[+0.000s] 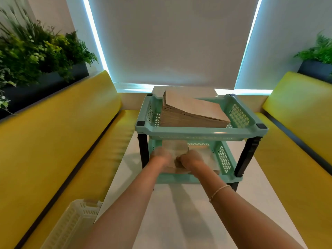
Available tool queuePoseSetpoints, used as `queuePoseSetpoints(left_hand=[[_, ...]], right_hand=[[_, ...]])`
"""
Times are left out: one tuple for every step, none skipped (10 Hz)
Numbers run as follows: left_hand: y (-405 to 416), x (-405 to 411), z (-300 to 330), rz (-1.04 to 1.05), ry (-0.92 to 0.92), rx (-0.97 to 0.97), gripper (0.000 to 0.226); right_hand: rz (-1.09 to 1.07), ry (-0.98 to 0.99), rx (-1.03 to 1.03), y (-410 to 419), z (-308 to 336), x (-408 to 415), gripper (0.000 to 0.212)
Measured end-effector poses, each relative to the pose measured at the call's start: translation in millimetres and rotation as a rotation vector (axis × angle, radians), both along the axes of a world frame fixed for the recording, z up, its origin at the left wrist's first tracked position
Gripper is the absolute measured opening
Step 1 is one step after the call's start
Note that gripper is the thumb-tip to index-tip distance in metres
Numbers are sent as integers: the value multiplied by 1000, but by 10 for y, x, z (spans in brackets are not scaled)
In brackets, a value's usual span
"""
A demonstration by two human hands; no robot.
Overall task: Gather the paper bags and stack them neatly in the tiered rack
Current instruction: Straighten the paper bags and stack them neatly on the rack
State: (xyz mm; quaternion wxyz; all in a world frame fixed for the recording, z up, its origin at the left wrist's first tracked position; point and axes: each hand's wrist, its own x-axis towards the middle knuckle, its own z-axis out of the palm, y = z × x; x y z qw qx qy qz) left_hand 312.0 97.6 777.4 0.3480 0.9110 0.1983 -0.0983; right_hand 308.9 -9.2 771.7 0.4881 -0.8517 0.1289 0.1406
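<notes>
Basically both hands [177, 159] blurred on bags [177, 149] in rack [201, 131] btm tier; fingers' state unclear.

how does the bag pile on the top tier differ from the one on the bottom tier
The top-tier stack is thick, lies untouched, and is in sharp view; the bottom-tier pile looks thinner and paler. The left hand and right hand are on the bottom-tier pile, blurred, and partly hide it, while nothing touches the top-tier stack. Both are flat paper bags in the mint rack.
</notes>
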Motion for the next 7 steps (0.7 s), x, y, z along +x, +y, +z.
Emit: queuePoseSetpoints(left_hand=[[23, 151, -160, -38, -33, 2, 29], [25, 258, -238, -35, 28, 7, 29], [17, 295, -274, -42, 50, 23, 27], [13, 319, -369, -91, 96, 72, 29], [1, 324, -419, -108, 163, 117, 32], [-5, 308, -391, -91, 145, 143, 34], [-6, 265, -383, -78, 146, 141, 36]], right_hand=[[116, 5, -131, 64, -216, 285, 32], [173, 21, -248, 116, -306, 375, 16], [239, 31, -363, 155, -359, 447, 25], [324, 32, -515, 169, -378, 432, 28], [365, 31, -574, 195, -398, 444, 32], [380, 37, -615, 215, -399, 439, 30], [372, 31, -612, 229, -427, 432, 29]])
